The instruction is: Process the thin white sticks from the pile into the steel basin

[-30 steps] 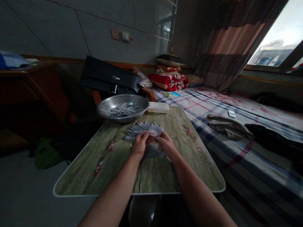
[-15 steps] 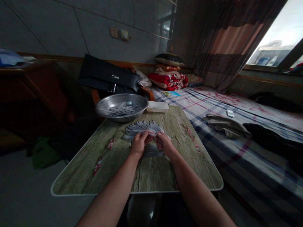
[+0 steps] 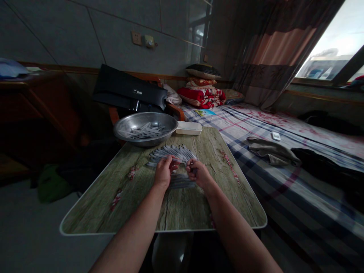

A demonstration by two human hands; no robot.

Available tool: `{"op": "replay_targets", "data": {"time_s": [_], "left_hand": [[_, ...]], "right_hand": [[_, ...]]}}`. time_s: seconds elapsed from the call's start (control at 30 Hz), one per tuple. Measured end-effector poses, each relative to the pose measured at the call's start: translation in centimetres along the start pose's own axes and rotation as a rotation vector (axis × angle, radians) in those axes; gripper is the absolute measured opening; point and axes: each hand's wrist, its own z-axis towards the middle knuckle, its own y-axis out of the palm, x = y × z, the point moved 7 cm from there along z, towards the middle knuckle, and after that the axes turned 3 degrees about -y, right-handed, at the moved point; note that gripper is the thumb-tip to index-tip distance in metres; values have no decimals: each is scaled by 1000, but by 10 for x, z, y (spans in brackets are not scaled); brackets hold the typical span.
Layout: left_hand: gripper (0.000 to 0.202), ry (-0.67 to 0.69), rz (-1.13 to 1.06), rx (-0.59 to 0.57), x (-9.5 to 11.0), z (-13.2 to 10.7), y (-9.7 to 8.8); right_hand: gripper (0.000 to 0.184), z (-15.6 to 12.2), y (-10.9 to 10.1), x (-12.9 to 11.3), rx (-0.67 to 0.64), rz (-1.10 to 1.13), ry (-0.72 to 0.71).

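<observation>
Slim, translucent pens with dark ends lie fanned out in a row (image 3: 167,151) on the table, just beyond my hands. My left hand (image 3: 164,172) is closed in a pinch on a pale pen (image 3: 176,159) at the fan's near edge. A short gap to its right, my right hand (image 3: 198,173) has its fingers curled together. Something small and dark seems to be in them, too small to name. More of the pens form a flat pile (image 3: 182,182) on the tabletop between and below my hands, partly covered by them.
A steel basin (image 3: 146,142) with many loose pens stands at the table's far left, beside a white plastic tray (image 3: 189,129). The wood-patterned table (image 3: 136,212) has a pale rim. A bed with a checked sheet (image 3: 227,125) adjoins on the right; a black monitor-like panel (image 3: 127,91) leans behind.
My hands have moved apart a little: before, both were at one pen, fingertips nearly meeting. The right hand has drawn back from it and curled. The view has shifted slightly.
</observation>
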Motion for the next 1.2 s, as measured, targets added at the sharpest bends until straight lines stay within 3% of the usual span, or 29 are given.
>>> {"op": "replay_targets", "data": {"time_s": [0.2, 0.3, 0.4, 0.5, 0.73, 0.83, 0.9, 1.03, 1.1, 1.2], "left_hand": [[33, 31, 34, -53, 4, -2, 7], [22, -26, -220, 43, 8, 8, -10], [9, -97, -477, 149, 11, 17, -28], [6, -168, -535, 114, 7, 17, -25], [37, -351, -343, -198, -23, -11, 27], [21, -347, -351, -178, -25, -10, 27], [16, -324, -391, -129, -22, -6, 21], [12, -412, -504, -167, -20, -6, 19], [7, -519, -524, -184, -26, -10, 22], [23, -632, -515, -165, -39, -18, 26]], "right_hand": [[33, -1, 2, 0, 19, -138, -51], [32, 0, -8, -4, 98, -115, -94], [30, 1, -28, -14, 272, -40, -180], [33, 2, -39, -21, 348, 23, -244], [36, 0, -15, -14, 208, -98, -250], [36, 0, 2, -4, 96, -279, -196], [32, -1, 7, 0, 36, -288, -149], [16, 0, 0, -2, 36, 58, -64], [22, 0, -5, -11, 51, 183, -125], [31, 1, -11, -20, 89, 188, -236]]}}
